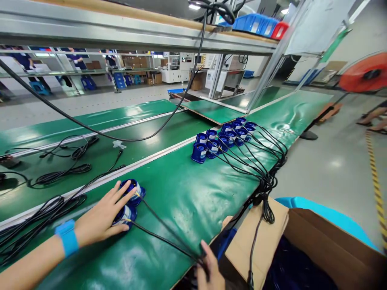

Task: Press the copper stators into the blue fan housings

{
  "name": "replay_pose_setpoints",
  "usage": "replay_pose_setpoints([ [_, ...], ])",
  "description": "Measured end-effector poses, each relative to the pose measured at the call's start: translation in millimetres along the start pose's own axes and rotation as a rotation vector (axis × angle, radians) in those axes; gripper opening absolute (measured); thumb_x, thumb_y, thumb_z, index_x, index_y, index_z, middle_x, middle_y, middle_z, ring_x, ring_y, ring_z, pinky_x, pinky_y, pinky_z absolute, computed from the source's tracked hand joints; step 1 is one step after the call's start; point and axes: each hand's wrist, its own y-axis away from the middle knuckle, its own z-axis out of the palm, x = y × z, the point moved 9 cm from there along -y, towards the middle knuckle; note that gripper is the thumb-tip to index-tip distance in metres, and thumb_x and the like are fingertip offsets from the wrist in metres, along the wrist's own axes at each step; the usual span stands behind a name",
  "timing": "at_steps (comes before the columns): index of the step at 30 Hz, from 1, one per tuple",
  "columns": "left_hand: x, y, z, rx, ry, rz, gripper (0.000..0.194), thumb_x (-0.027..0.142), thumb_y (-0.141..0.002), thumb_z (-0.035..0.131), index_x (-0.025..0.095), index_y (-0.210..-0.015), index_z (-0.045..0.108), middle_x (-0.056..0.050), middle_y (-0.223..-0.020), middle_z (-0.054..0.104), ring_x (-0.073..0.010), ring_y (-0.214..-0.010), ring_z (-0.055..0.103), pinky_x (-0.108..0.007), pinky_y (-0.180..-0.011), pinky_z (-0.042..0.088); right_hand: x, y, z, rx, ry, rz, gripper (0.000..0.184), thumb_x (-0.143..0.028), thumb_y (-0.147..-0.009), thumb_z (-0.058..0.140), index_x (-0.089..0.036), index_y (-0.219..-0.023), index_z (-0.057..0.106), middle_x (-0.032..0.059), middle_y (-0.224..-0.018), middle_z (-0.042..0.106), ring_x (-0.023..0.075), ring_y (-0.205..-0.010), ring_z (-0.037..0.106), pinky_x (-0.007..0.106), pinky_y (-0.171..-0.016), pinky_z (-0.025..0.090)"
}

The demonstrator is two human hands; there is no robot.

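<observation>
Starting at the far left, there are a few coiled black cables (pixel 65 174) lying on the darker green strip, and another messy cable bundle (pixel 57 211) sits closer in, along the white rail (pixel 157 158). A long black lead (pixel 121 139) sags across the view above all that.

Next up is the left hand (pixel 104 213), with a bright blue wristband (pixel 67 237). It's spread flat and loose over two blue units (pixel 139 193), fingers fanned out and touching them, not wrapped around anything. The units sit side by side on the green bench (pixel 175 193), partly hidden under the palm and fingers. Two black leads (pixel 167 241) run from them down toward the bench edge, where the right hand (pixel 210 270) has its fingers curled around them, index finger sticking up.

Further along the bench there's a tight cluster of matching units (pixel 225 141), well apart from the left hand. Their cords all trail right and gather in a thick bunch (pixel 266 185) hanging over the edge, onto the flap of an open cardboard box (pixel 256 241). Something dark blue is inside, maybe more units, but it's too dim to tell. Behind the box is a light-blue plastic rim (pixel 320 209), and an orange fan (pixel 369 74) stands at far right.
</observation>
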Motion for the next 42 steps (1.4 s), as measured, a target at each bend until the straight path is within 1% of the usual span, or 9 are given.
replay_pose_setpoints([
  [4,29.7,-78.1,-14.7,-0.088,-0.023,0.098,0.105,0.065,-0.084,0.067,0.031,-0.164,0.008,-0.010,-0.172,0.003,-0.0426,-0.157,0.007,-0.059,-0.127,0.025,-19.3,-66.6,-68.6,0.047,0.033,-0.125,0.044,-0.042,-0.101,0.046,-0.026,-0.140,0.059,0.0079,-0.139,0.065,0.0263,-0.122,0.067,0.036,-0.099,0.059],
  [12,76.9,-260.4,-48.9,-0.014,-0.040,0.184,0.115,0.057,-0.074,0.082,0.028,-0.164,0.016,-0.016,-0.171,0.012,-0.0482,-0.156,0.015,-0.067,-0.125,0.017,-83.1,-203.3,-157.0,0.329,0.623,-0.272,0.069,-0.065,-0.100,0.031,-0.015,-0.134,0.064,0.0173,-0.111,0.068,0.0345,-0.105,0.065,0.052,-0.094,0.053],
  [17,93.7,-266.3,-73.1,0.151,-0.006,0.146,0.128,0.067,-0.070,0.081,0.025,-0.165,0.006,-0.018,-0.171,-0.004,-0.0479,-0.157,-0.001,-0.072,-0.124,0.007,-160.1,-182.7,-160.3,0.549,0.808,-0.547,0.093,-0.081,-0.094,0.033,-0.006,-0.148,0.049,0.0284,-0.139,0.053,0.0471,-0.126,0.053,0.063,-0.102,0.045],
  [20,83.8,-212.3,-57.7,0.184,0.025,0.123,0.123,0.080,-0.075,0.068,0.030,-0.164,0.000,-0.014,-0.172,-0.006,-0.0440,-0.158,-0.004,-0.072,-0.124,0.008,-200.6,-163.7,-115.3,0.415,0.689,-0.804,0.064,-0.066,-0.100,0.042,-0.018,-0.143,0.053,0.0195,-0.138,0.057,0.0411,-0.121,0.058,0.058,-0.102,0.044],
  [25,23.9,-56.6,-15.7,0.228,0.144,-0.059,0.119,0.092,-0.075,0.050,0.029,-0.164,0.004,-0.012,-0.172,0.003,-0.0401,-0.159,0.001,-0.069,-0.126,0.007,-245.1,-148.3,50.3,-0.239,0.543,-1.260,0.059,-0.049,-0.095,0.063,-0.027,-0.148,0.047,0.0116,-0.142,0.057,0.0312,-0.126,0.057,0.047,-0.103,0.046],
  [29,-82.6,114.4,4.1,0.288,0.157,-0.654,0.107,0.092,-0.077,0.044,0.035,-0.163,0.016,-0.005,-0.172,0.014,-0.0371,-0.160,0.007,-0.066,-0.128,0.008,-284.4,-122.1,196.9,-0.704,0.559,-1.364,0.077,-0.037,-0.086,0.075,-0.028,-0.155,0.041,0.0091,-0.157,0.046,0.0318,-0.144,0.043,0.053,-0.118,0.035],
  [34,-204.0,381.6,-1.8,0.438,0.101,-1.398,0.077,0.060,-0.102,0.018,0.015,-0.164,0.017,-0.019,-0.170,0.015,-0.0445,-0.158,0.004,-0.078,-0.121,0.010,-348.8,-55.3,347.0,-1.124,0.634,-1.316,0.101,-0.023,-0.076,0.077,-0.021,-0.163,0.026,0.0076,-0.170,0.022,0.0278,-0.158,0.015,0.050,-0.130,0.010],
  [38,-263.8,525.5,3.0,0.425,0.183,-1.639,0.066,0.052,-0.104,0.036,0.020,-0.161,0.027,-0.016,-0.169,0.024,-0.0380,-0.158,0.017,-0.069,-0.125,0.018,-378.3,-17.8,420.7,-1.240,0.650,-1.284,0.105,-0.027,-0.073,0.075,-0.017,-0.164,0.023,0.0120,-0.167,0.030,0.0301,-0.155,0.024,0.048,-0.127,0.021],
  [42,-298.5,567.4,32.0,0.381,0.272,-1.668,0.062,0.051,-0.097,0.059,0.021,-0.150,0.045,-0.015,-0.161,0.039,-0.0352,-0.148,0.038,-0.066,-0.122,0.031,-384.1,-6.8,442.6,-1.207,0.678,-1.240,0.078,-0.025,-0.074,0.072,-0.010,-0.148,0.051,0.0205,-0.140,0.054,0.0350,-0.127,0.055,0.045,-0.107,0.045],
])
